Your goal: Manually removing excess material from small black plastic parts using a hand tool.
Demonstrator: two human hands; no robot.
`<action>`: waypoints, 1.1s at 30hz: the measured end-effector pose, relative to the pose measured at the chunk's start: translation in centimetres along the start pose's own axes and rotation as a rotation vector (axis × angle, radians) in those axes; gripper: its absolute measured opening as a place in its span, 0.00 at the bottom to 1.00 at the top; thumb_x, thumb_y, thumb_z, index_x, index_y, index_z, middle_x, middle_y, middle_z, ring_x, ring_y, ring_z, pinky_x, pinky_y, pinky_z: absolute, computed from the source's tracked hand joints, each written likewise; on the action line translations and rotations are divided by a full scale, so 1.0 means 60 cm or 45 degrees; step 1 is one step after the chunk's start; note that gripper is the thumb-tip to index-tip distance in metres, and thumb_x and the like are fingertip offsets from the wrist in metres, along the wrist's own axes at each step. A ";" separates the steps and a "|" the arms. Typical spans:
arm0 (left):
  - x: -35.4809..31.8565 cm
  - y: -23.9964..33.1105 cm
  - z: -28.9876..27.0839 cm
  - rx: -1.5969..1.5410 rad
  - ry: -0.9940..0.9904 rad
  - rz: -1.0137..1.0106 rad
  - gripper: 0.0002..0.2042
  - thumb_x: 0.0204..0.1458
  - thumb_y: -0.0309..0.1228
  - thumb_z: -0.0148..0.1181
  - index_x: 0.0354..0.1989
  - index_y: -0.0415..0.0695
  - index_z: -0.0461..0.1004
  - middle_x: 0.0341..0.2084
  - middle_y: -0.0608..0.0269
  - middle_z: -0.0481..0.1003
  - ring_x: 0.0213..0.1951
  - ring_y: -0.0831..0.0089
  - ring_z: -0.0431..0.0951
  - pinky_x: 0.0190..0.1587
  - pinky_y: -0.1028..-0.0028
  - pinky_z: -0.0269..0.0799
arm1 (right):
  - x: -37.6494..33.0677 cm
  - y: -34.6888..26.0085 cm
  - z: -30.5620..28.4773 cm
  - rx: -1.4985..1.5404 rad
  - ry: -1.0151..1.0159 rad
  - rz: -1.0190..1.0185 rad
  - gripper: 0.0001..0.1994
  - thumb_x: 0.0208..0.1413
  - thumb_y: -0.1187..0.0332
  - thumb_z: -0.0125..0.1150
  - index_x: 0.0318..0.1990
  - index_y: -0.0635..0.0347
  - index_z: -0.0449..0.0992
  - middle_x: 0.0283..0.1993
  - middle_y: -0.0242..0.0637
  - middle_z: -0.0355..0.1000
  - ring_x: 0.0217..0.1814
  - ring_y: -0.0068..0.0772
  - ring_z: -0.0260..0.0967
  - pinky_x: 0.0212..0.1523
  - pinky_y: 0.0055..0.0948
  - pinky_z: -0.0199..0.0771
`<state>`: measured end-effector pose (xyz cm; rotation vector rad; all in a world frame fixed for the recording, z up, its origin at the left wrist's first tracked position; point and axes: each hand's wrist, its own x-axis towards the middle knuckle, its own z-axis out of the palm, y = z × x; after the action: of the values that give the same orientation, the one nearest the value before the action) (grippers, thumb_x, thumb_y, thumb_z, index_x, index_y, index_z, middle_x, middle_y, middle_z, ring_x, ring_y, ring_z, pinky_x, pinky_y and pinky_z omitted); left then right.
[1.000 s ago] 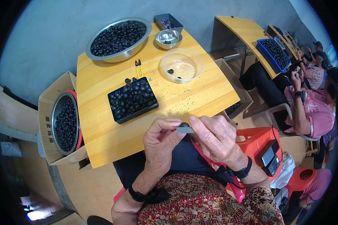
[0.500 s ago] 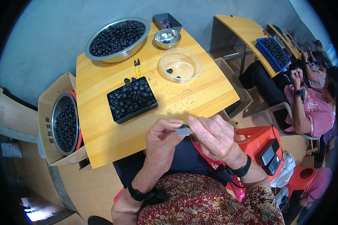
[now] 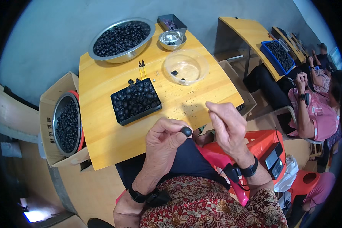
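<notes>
Between the thumb and forefinger of my left hand [image 3: 164, 142] is a small, smooth, round black piece [image 3: 186, 132], held over my lap just off the table's front edge. My right hand [image 3: 228, 127] is lifted to the right, apart from that piece. Its fingers are curled and pressed together, and whatever they hold is hidden. A black rectangular tray [image 3: 136, 118] heaped with similar round pieces stands on the table beyond my left hand. Behind it lie yellow-handled thread snips [image 3: 142, 70], blades pointing away.
A wooden table [image 3: 102, 140] carries a big steel bowl [image 3: 150, 36] of black pieces, a clear plastic tub [image 3: 205, 68], small steel bowls [image 3: 172, 41] and a dark box [image 3: 180, 26]. A cardboard box [image 3: 45, 114] stands left. At right are a red stool [image 3: 262, 138] and co-workers.
My right hand has moved right and up, away from my left. A flat grey piece that showed between my hands is out of sight, and the black piece is now visible.
</notes>
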<state>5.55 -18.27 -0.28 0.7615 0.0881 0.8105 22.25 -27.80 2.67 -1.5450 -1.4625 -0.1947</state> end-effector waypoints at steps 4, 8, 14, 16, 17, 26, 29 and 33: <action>-0.003 -0.003 0.005 -0.069 0.040 -0.072 0.08 0.53 0.19 0.64 0.39 0.41 0.73 0.39 0.58 0.77 0.43 0.72 0.77 0.50 0.71 0.73 | 0.002 -0.041 -0.008 0.170 -0.060 -0.029 0.17 0.44 0.80 0.68 0.46 0.67 0.79 0.36 0.44 0.77 0.35 0.39 0.75 0.35 0.32 0.75; -0.005 -0.005 0.010 -0.095 0.084 -0.110 0.08 0.54 0.18 0.62 0.39 0.42 0.73 0.40 0.59 0.77 0.44 0.74 0.77 0.51 0.72 0.73 | 0.004 -0.050 -0.005 0.118 -0.098 -0.220 0.24 0.38 0.79 0.71 0.49 0.63 0.80 0.36 0.39 0.75 0.31 0.34 0.71 0.31 0.30 0.73; -0.008 -0.014 0.009 0.011 0.129 -0.107 0.06 0.54 0.23 0.64 0.38 0.42 0.73 0.40 0.62 0.77 0.40 0.77 0.77 0.45 0.73 0.76 | -0.001 -0.044 0.002 -0.075 -0.081 -0.405 0.24 0.34 0.78 0.70 0.46 0.62 0.81 0.34 0.35 0.74 0.29 0.31 0.68 0.28 0.26 0.72; -0.010 -0.015 0.009 -0.001 0.140 -0.119 0.06 0.54 0.23 0.64 0.38 0.42 0.73 0.40 0.62 0.77 0.40 0.77 0.77 0.45 0.73 0.76 | -0.004 -0.044 0.003 -0.110 -0.069 -0.440 0.24 0.33 0.78 0.70 0.45 0.62 0.82 0.34 0.34 0.74 0.28 0.31 0.68 0.28 0.26 0.71; -0.010 -0.015 0.010 -0.014 0.150 -0.131 0.06 0.54 0.22 0.64 0.38 0.42 0.73 0.40 0.62 0.77 0.40 0.77 0.77 0.45 0.74 0.76 | -0.005 -0.044 0.003 -0.122 -0.064 -0.446 0.24 0.32 0.77 0.70 0.45 0.62 0.81 0.34 0.34 0.74 0.28 0.31 0.68 0.28 0.27 0.72; -0.009 -0.023 0.005 0.018 0.133 -0.033 0.08 0.54 0.19 0.63 0.40 0.41 0.74 0.42 0.58 0.77 0.45 0.73 0.77 0.52 0.72 0.74 | 0.004 -0.050 0.000 0.328 -0.168 0.129 0.13 0.46 0.76 0.72 0.40 0.63 0.80 0.34 0.40 0.76 0.34 0.33 0.75 0.34 0.29 0.74; -0.010 -0.018 0.006 -0.053 0.125 -0.078 0.07 0.54 0.19 0.63 0.40 0.41 0.74 0.41 0.58 0.77 0.45 0.72 0.77 0.52 0.71 0.74 | 0.006 -0.042 -0.004 0.447 -0.242 0.241 0.13 0.47 0.77 0.71 0.42 0.64 0.80 0.33 0.39 0.76 0.34 0.31 0.76 0.35 0.28 0.74; -0.006 -0.016 0.009 -0.070 0.152 -0.118 0.07 0.54 0.19 0.62 0.40 0.41 0.74 0.42 0.57 0.77 0.45 0.71 0.77 0.53 0.69 0.74 | 0.004 -0.031 -0.001 0.589 -0.287 0.277 0.13 0.49 0.75 0.70 0.43 0.64 0.80 0.35 0.38 0.76 0.36 0.28 0.75 0.36 0.26 0.74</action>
<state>6.10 -19.25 -0.60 0.6519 0.2058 0.7669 20.81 -28.02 3.85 -1.3552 -1.3743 0.4319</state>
